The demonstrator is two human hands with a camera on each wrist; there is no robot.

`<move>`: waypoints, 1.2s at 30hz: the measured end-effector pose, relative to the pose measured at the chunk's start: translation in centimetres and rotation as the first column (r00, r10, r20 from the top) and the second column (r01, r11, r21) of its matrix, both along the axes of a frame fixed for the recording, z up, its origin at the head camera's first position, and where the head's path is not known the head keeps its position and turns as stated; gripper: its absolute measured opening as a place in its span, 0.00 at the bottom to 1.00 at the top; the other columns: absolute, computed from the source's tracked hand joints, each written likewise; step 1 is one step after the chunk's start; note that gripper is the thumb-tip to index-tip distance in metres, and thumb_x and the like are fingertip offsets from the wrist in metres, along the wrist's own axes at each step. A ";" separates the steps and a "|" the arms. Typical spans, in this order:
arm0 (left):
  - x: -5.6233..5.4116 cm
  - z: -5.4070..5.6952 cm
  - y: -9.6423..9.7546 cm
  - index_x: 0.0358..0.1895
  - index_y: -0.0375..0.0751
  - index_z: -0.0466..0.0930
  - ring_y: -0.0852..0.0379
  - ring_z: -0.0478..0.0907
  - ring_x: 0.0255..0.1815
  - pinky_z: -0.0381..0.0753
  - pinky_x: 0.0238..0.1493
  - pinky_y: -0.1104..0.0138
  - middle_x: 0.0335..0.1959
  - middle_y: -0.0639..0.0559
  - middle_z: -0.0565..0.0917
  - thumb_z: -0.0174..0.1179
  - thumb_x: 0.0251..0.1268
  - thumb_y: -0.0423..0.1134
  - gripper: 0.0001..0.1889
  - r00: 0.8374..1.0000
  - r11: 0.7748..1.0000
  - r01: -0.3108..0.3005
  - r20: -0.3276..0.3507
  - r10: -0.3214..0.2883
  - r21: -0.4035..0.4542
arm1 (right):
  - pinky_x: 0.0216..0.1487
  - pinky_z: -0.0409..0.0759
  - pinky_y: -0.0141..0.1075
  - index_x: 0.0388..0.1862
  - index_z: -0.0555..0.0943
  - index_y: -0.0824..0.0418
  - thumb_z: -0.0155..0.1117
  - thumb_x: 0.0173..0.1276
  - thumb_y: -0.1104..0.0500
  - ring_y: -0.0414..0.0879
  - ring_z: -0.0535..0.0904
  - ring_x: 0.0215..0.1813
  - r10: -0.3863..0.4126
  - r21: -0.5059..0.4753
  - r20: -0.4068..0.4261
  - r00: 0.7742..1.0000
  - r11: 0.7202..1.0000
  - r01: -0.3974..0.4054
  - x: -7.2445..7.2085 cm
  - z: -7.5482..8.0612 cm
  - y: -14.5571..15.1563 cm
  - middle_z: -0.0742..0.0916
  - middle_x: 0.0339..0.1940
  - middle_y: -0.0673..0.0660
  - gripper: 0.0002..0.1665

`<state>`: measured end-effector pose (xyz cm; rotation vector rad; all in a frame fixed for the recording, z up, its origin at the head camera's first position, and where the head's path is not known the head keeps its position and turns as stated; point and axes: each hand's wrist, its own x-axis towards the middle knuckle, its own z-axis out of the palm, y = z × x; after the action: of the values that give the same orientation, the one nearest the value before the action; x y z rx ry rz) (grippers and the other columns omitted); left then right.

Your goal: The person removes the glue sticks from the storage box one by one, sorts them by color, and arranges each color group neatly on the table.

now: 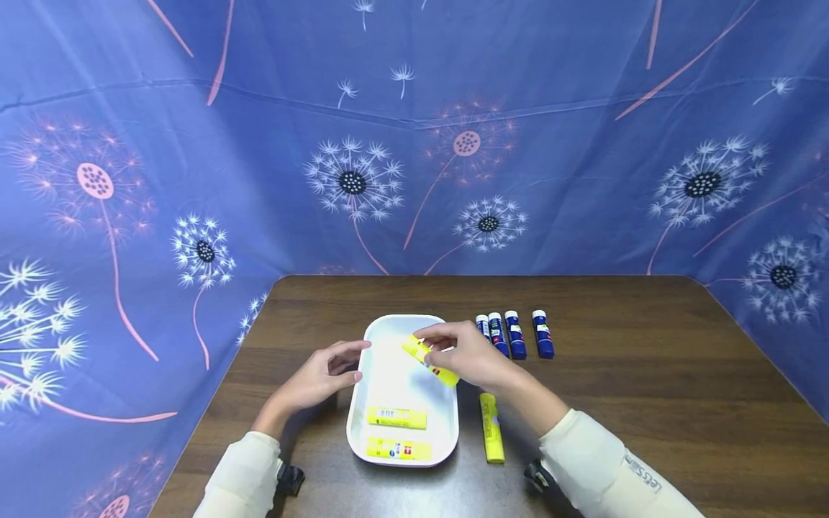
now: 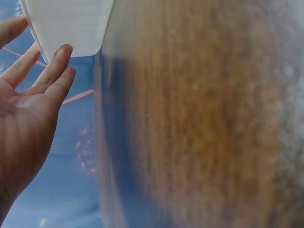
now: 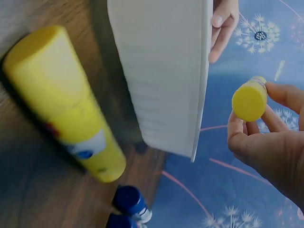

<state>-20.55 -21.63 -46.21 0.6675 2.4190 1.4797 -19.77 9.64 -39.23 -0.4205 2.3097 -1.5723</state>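
Note:
My right hand [image 1: 469, 354] pinches a yellow glue stick [image 1: 446, 375] above the right side of a white tray [image 1: 392, 392]. In the right wrist view the round yellow end of this glue stick [image 3: 249, 103] faces the camera. My left hand [image 1: 324, 375] is at the tray's left edge, its fingers [image 2: 59, 59] spread against the outside of the tray wall. Two yellow glue sticks, one [image 1: 397, 417] above the other [image 1: 398, 449], lie crosswise in the near part of the tray. Another yellow glue stick [image 1: 491, 428] lies on the table, right of the tray.
Several blue glue sticks with white caps, among them one set apart [image 1: 542, 334], lie behind my right hand on the brown wooden table [image 1: 622, 388]. A blue cloth [image 1: 414, 86] with dandelion prints hangs behind the table.

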 end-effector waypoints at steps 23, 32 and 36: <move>0.0 0.0 0.1 0.73 0.43 0.73 0.38 0.75 0.71 0.74 0.73 0.45 0.72 0.40 0.74 0.65 0.72 0.36 0.27 1.000 1.000 0.006 0.005 -0.006 0.010 | 0.53 0.85 0.27 0.69 0.77 0.64 0.68 0.70 0.65 0.47 0.80 0.55 -0.371 -0.125 0.150 0.916 0.912 0.390 4.3 -0.7 6.7 0.83 0.58 0.63 0.28; 0.0 0.1 0.0 0.72 0.45 0.74 0.39 0.75 0.71 0.74 0.73 0.45 0.73 0.42 0.75 0.65 0.72 0.38 0.27 1.000 1.000 -0.013 0.002 0.013 -0.001 | 0.51 0.83 0.25 0.70 0.76 0.64 0.68 0.70 0.62 0.48 0.78 0.57 -0.504 -0.028 0.224 0.834 0.852 0.523 6.6 -2.5 8.6 0.82 0.61 0.61 0.30; 0.0 0.2 0.0 0.73 0.46 0.74 0.40 0.76 0.71 0.73 0.74 0.45 0.72 0.43 0.75 0.65 0.72 0.39 0.27 1.000 1.000 -0.016 -0.001 0.016 -0.017 | 0.49 0.84 0.25 0.70 0.76 0.65 0.68 0.70 0.62 0.44 0.79 0.55 -0.536 0.007 0.234 0.811 0.835 0.550 7.3 -4.2 9.4 0.83 0.60 0.61 0.30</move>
<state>-20.53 -21.60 -46.04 0.6468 2.4400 1.4639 -12.46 19.02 -43.39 0.4437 2.3176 -1.8217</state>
